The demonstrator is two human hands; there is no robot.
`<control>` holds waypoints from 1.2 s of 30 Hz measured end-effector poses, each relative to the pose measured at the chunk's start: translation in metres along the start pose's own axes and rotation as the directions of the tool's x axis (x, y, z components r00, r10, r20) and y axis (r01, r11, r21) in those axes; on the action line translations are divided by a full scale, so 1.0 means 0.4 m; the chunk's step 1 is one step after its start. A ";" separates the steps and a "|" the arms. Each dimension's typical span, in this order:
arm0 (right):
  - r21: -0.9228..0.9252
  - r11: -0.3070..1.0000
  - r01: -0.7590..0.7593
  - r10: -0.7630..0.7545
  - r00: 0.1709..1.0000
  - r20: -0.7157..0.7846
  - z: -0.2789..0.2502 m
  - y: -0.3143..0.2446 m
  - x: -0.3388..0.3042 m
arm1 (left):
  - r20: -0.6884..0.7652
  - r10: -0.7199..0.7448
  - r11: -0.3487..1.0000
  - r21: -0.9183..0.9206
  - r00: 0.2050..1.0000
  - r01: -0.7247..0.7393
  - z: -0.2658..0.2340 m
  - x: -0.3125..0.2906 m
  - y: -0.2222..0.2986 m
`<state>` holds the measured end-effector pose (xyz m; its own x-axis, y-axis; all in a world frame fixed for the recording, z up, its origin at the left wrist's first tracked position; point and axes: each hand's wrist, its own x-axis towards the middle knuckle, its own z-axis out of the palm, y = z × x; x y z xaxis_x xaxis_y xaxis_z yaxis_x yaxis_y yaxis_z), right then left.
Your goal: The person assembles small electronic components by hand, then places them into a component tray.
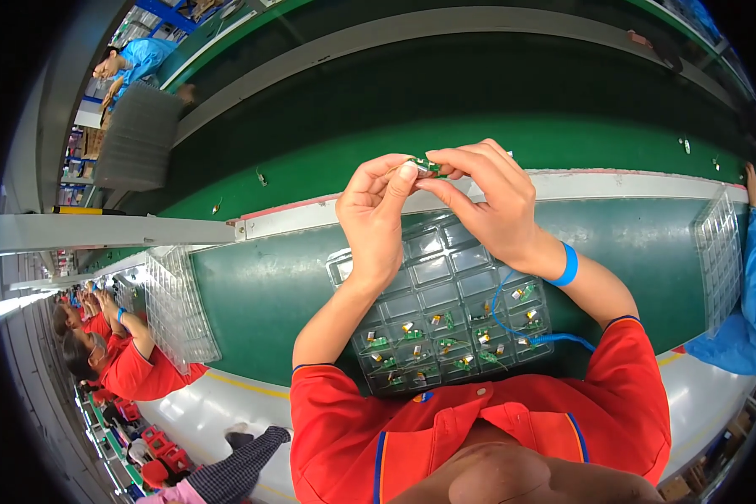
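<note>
Between my two hands is a small green circuit board [429,167] with a silvery part on it, held up over the edge of the green belt. My left hand [380,197] pinches its left end between thumb and fingers. From the other side, my right hand [491,189] grips it with thumb and forefinger; a blue wrist strap with a coiled cord is round that wrist. Below my hands lies a clear plastic tray [439,295] with many compartments. Several small green boards with silvery and yellow parts [412,334] sit in its nearer compartments, while the farther ones hold none.
Beyond a pale rail [613,181] runs the green conveyor belt [311,160], with a few small boards [685,145] scattered on it. Stacked clear trays stand at left [179,307] and right [719,260]. A metal post [113,233] juts in at left. Co-workers sit on both sides.
</note>
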<state>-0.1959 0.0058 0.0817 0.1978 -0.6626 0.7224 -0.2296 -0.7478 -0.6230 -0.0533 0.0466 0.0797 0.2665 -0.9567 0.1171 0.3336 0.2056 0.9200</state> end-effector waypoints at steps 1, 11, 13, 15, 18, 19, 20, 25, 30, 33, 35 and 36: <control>-0.047 0.997 0.059 -0.059 0.998 -0.010 0.000 0.003 0.000 | -0.013 -0.035 0.999 -0.011 0.999 0.035 0.001 0.001 -0.003; -0.163 0.969 0.187 -0.192 0.981 -0.016 0.006 0.028 -0.004 | -0.026 -0.128 0.990 -0.063 0.991 0.126 0.006 0.001 -0.017; -0.143 0.977 0.156 -0.160 0.987 -0.015 0.007 0.027 -0.005 | -0.035 -0.113 0.992 -0.061 0.993 0.111 0.010 0.001 -0.020; -0.124 0.984 0.124 -0.127 0.992 -0.013 0.009 0.025 -0.006 | -0.045 -0.099 0.994 -0.059 0.994 0.097 0.011 -0.001 -0.022; -0.069 0.996 0.058 -0.060 0.998 -0.014 0.009 0.017 -0.006 | -0.034 -0.020 0.999 -0.035 0.999 0.019 0.012 -0.002 -0.022; -0.043 0.999 0.007 -0.007 1.000 0.012 0.007 0.014 -0.006 | -0.032 0.006 1.000 0.004 0.999 -0.006 0.013 -0.003 -0.021; -0.016 0.999 -0.044 0.045 0.998 0.040 0.007 0.010 -0.006 | -0.029 0.032 0.999 0.043 0.999 -0.031 0.013 -0.004 -0.018; 0.071 0.981 -0.178 0.172 0.981 0.089 0.009 -0.001 -0.011 | 0.001 0.016 0.998 0.059 1.000 -0.016 0.006 -0.004 -0.012; 0.133 0.952 -0.276 0.257 0.955 0.146 0.012 0.024 -0.001 | 0.030 -0.080 0.973 0.220 0.996 0.072 -0.021 0.050 0.004; 0.091 0.921 -0.379 0.350 0.906 0.238 0.003 0.054 0.021 | -0.043 -0.060 0.782 0.619 0.997 0.074 -0.135 0.147 -0.005; -0.086 0.918 -0.387 0.394 0.871 0.292 -0.003 0.098 0.013 | -0.089 -0.099 0.345 0.931 0.991 0.118 -0.188 0.174 -0.002; -0.083 0.927 -0.365 0.373 0.886 0.274 -0.002 0.097 0.014 | -0.091 -0.092 0.341 0.933 0.992 0.118 -0.217 0.172 -0.022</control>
<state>-0.2046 -0.0269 0.0618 0.3508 -0.8781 0.3254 -0.3640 -0.4480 -0.8166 0.0405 -0.0031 0.0474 0.3161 -0.9487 -0.0026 -0.6982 -0.2346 0.6763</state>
